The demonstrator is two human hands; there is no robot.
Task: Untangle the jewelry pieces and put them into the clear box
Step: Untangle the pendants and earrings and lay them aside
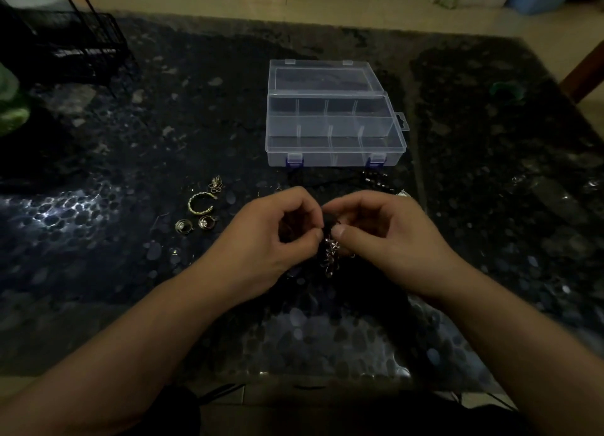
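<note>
Clear plastic, every compartment of it bare as far as you can see: the clear box sits open at twelve o'clock from your hands, lid laid back, dividers showing nothing inside. So judge the task as barely begun on the putting-away side; nothing has gone in yet.

Some sorting does look done. At ten o'clock from your left hand, lying apart from one another on the dark desk, are a twisted gold bangle, two small round earrings just below it, and a little wiry gold cluster just above it. None of them touches another, so they read as freed and waiting.

What is left is in your grip. Both hands meet over the desk at centre, and between them hangs the tangled dark piece with small silvery links dangling from it. Your left thumb and fingers pinch it from the left side; your right hand pinches it from the right, thumb on top, fingers curled round behind. How knotted it is cannot be told in this dim light.

More dark beads lie at one o'clock, between your right hand and the box; whether they belong to the held piece is unclear.
</note>
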